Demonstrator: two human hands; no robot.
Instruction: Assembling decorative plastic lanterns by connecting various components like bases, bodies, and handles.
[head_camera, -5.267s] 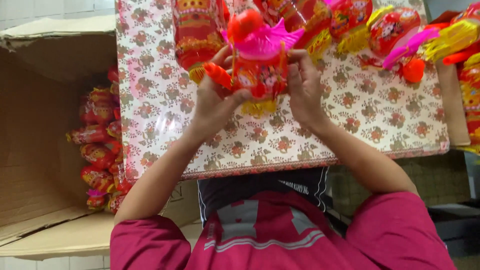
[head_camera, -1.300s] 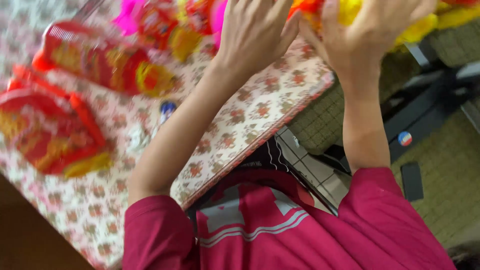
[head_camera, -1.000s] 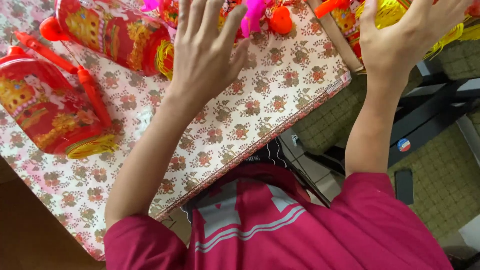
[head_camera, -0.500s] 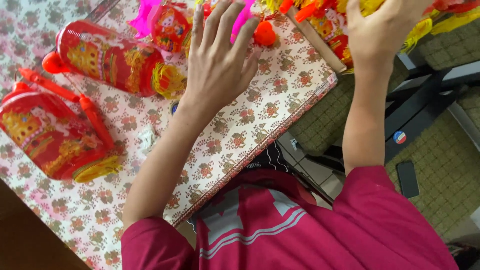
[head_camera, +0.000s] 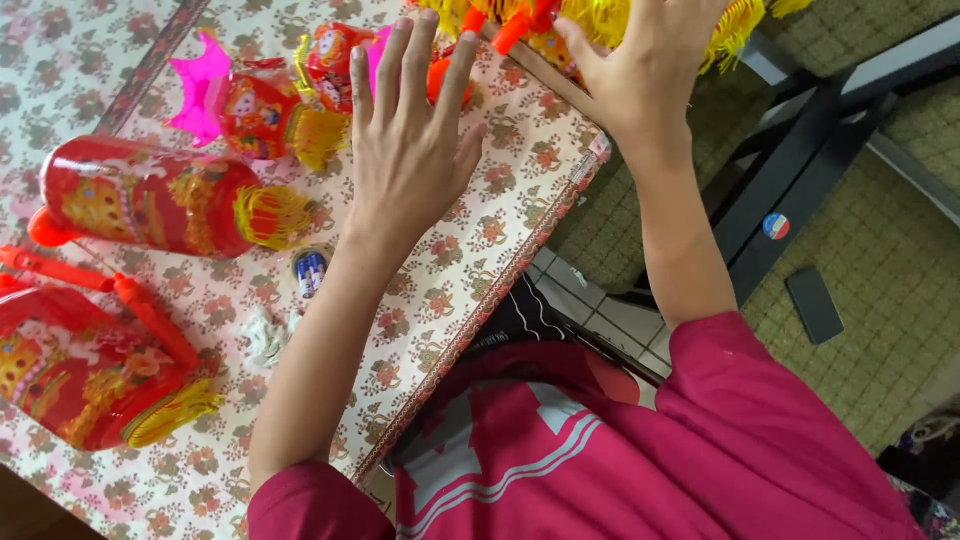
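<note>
Both hands (head_camera: 410, 140) spread open, right hand (head_camera: 640, 70) covering cropped lanterns (head_camera: 590, 20)

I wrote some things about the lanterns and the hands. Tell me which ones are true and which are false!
1. The left hand is open with its fingers spread. True.
2. The red cylinder lantern stands upright. False: it lies on its side on the flowered tablecloth.
3. The right hand reaches into the yellow-fringed lanterns at the table's edge. True.
4. A dark flat phone-like thing lies on the table. False: it lies on the floor.
5. The person's shirt is blue. False: it is dark pink.
</note>
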